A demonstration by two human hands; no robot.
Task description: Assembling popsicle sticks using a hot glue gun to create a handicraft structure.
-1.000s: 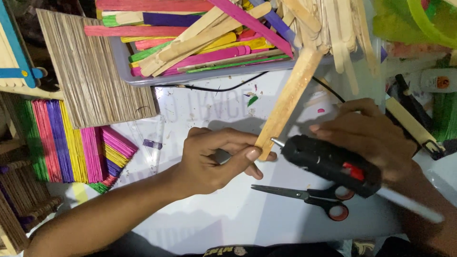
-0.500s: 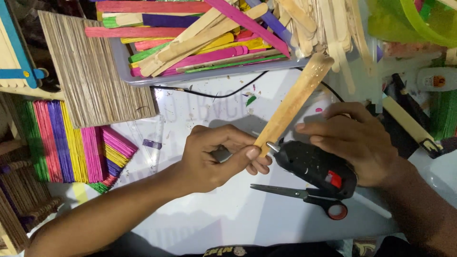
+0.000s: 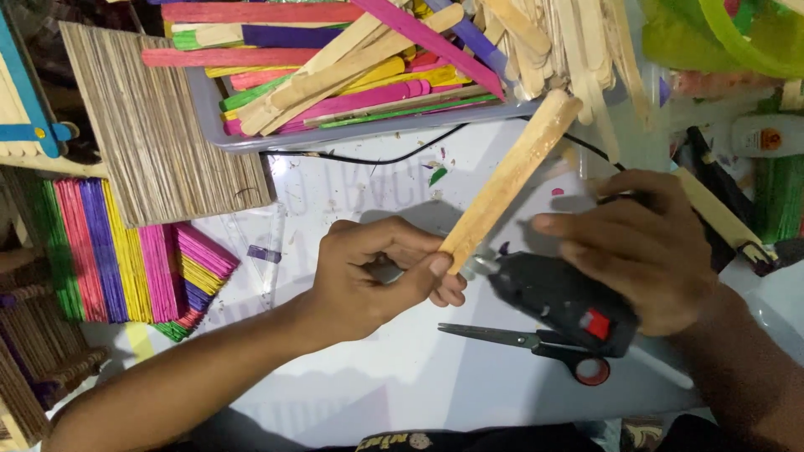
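My left hand (image 3: 378,276) pinches the near end of a wide plain wooden stick (image 3: 511,177), which slants up and to the right above the white table. My right hand (image 3: 641,247) grips a black glue gun (image 3: 563,303) with a red trigger. The gun's metal nozzle touches the stick's near end, just beside my left thumb. A pair of scissors (image 3: 536,345) with black and red handles lies on the table right under the gun.
A grey tray (image 3: 219,125) at the back holds several coloured and plain craft sticks. A panel of glued brown sticks (image 3: 155,125) and a rainbow stick panel (image 3: 117,251) lie at left. A black cable (image 3: 368,157) runs below the tray. Green containers stand at right.
My right hand has brought the glue gun leftward, so its nozzle now sits at the stick's near end. The stick has tilted a little. The scissors have not moved.
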